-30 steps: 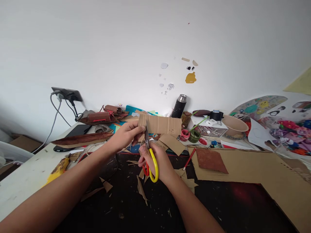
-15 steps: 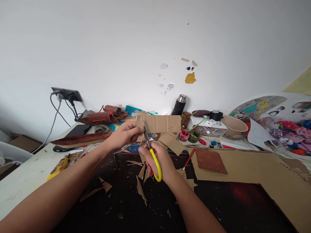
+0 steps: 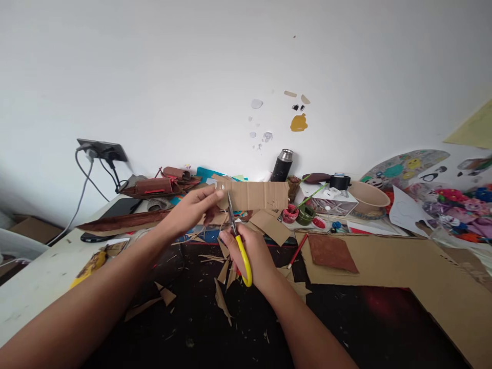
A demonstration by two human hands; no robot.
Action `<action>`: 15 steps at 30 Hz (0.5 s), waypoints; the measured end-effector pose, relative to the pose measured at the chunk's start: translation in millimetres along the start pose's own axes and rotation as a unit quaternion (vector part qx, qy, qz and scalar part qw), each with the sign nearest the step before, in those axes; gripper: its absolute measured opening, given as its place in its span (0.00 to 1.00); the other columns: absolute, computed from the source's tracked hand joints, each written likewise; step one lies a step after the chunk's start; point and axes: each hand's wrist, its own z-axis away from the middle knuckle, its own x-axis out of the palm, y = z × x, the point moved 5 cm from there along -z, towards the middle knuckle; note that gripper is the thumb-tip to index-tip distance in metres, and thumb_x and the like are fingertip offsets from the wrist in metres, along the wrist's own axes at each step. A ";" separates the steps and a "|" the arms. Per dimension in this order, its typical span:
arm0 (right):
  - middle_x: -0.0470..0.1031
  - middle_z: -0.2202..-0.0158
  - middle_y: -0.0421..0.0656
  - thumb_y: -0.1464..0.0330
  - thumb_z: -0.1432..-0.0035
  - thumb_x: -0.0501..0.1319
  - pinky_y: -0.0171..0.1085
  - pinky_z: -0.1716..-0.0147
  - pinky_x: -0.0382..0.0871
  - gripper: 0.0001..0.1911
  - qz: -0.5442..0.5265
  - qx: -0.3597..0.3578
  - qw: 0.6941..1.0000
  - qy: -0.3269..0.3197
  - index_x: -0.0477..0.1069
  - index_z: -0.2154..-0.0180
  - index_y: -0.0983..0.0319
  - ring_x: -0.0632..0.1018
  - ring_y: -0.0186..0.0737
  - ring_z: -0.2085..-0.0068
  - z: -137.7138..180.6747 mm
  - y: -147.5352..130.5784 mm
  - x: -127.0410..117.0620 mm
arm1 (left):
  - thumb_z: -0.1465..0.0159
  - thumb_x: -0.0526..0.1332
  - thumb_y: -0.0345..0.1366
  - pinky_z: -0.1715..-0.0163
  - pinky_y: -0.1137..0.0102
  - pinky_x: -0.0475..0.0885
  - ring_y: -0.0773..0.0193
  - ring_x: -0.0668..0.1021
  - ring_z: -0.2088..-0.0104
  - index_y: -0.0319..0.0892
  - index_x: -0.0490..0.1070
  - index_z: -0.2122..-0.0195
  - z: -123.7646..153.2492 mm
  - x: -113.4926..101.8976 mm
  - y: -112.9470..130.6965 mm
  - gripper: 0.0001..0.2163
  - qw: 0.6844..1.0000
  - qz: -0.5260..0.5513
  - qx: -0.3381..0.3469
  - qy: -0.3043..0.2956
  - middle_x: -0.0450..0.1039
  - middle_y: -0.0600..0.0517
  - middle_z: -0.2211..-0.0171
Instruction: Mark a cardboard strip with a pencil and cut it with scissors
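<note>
My left hand [image 3: 202,205] pinches the left end of a rectangular strip of cardboard [image 3: 257,196], held up above the desk. Wrapped around the yellow handle of the scissors [image 3: 243,256] is my right hand [image 3: 249,251]. The blades point upward and meet the strip's lower edge near its left end, close to my left thumb. Cardboard offcuts [image 3: 222,302] and thin shreds lie on the dark mat [image 3: 192,333] beneath my hands.
Brown cardboard boat models [image 3: 154,187] stand back left. Behind the strip are a black thermos [image 3: 282,165] and small paint jars [image 3: 306,215]. At right lies a large cardboard sheet [image 3: 384,256] with a brown-painted square [image 3: 332,253] and a red pencil [image 3: 298,251].
My left fingers have shifted slightly on the strip's end, with the thumb now higher. The scissors stay at nearly the same place on the cardboard. The whole view has moved slightly.
</note>
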 end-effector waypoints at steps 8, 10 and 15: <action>0.74 0.78 0.38 0.51 0.29 0.64 0.35 0.76 0.66 0.18 0.024 -0.026 0.999 -0.026 0.77 0.61 0.59 0.76 0.40 0.78 3.0 -4.7 6.2 | 0.34 0.67 0.49 0.75 0.70 0.66 0.65 0.72 0.81 0.45 0.69 0.70 -3.2 -22.6 8.5 0.15 0.998 -0.038 0.007 0.046 0.68 0.57 0.82; 0.75 0.78 0.39 0.51 0.29 0.64 0.35 0.76 0.66 0.18 0.027 -0.027 0.999 -0.025 0.78 0.61 0.59 0.76 0.40 0.78 2.1 -2.9 7.1 | 0.34 0.68 0.48 0.77 0.71 0.65 0.66 0.71 0.81 0.45 0.69 0.71 -2.6 -22.7 9.7 0.15 0.997 -0.052 0.007 0.053 0.68 0.57 0.83; 0.78 0.75 0.40 0.52 0.29 0.65 0.35 0.74 0.67 0.17 0.004 -0.039 0.999 -0.022 0.79 0.58 0.58 0.79 0.41 0.76 -0.7 1.2 5.4 | 0.36 0.69 0.46 0.78 0.72 0.62 0.67 0.69 0.83 0.44 0.71 0.73 -2.4 -21.5 6.0 0.14 0.992 -0.048 0.005 0.114 0.67 0.56 0.85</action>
